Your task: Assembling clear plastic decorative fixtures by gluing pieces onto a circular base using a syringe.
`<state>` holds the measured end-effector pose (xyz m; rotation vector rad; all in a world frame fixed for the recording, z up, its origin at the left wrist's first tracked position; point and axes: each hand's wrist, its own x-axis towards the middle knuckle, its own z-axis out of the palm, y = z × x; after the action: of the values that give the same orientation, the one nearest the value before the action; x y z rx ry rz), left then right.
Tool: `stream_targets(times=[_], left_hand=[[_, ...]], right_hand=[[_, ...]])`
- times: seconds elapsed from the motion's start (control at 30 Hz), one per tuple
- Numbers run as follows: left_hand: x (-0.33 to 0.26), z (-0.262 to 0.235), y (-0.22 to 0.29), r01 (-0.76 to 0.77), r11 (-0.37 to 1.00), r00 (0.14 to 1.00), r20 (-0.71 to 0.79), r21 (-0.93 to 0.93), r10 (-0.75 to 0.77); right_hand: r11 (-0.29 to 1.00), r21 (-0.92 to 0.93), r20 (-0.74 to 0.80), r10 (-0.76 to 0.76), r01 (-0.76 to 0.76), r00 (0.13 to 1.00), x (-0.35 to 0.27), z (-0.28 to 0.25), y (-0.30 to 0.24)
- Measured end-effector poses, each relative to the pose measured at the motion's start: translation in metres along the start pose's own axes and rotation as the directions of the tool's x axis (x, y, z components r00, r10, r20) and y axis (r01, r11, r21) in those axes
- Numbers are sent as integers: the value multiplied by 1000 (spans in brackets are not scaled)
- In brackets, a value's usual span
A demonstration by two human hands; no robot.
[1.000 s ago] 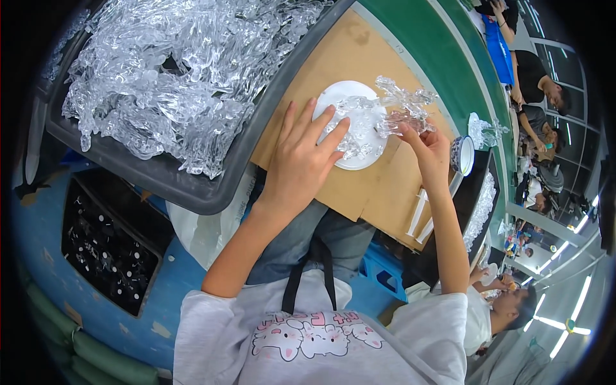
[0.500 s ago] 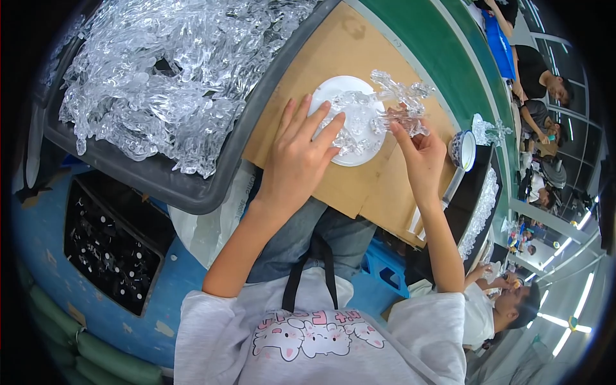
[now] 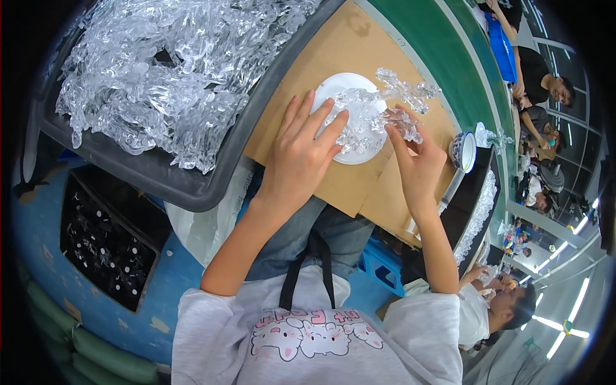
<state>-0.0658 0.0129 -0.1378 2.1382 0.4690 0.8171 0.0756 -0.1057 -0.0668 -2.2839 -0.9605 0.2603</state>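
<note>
A round white plate [image 3: 330,90] lies on the brown board with several clear plastic pieces [image 3: 356,125] on it. My left hand [image 3: 301,151] rests over the plate's left side, fingers spread, the fingertips at the rim and beside the clear pieces. At the plate's right edge, my right hand [image 3: 420,157] pinches a clear, branching plastic piece [image 3: 403,125] between thumb and fingers. Another knobbly clear part [image 3: 407,90] extends beyond it to the upper right; whether the two are joined, I cannot tell.
A large grey tub [image 3: 212,192] heaped with clear plastic parts [image 3: 154,83] stands at left. Right of my hand are a blue-and-white bowl [image 3: 462,152] and a dark tray of clear parts [image 3: 478,218]. A dark crate [image 3: 106,240] sits lower left. Other people are at the right.
My right hand's fingers have shifted on the clear piece, and its far clear part has moved slightly right. My left hand stays nearly where it was.
</note>
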Motion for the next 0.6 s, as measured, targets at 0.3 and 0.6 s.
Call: stream_targets(times=[0.3, 0.6], left_hand=[[-1, 1, 0, -49, 999, 999, -21, 6, 49], [-3, 3, -3, -25, 999, 998, -51, -39, 23]], right_hand=[[938, -257, 3, -239, 232, 971, -1, 1, 10], [966, 258, -63, 23, -6, 998, 3, 7, 27]])
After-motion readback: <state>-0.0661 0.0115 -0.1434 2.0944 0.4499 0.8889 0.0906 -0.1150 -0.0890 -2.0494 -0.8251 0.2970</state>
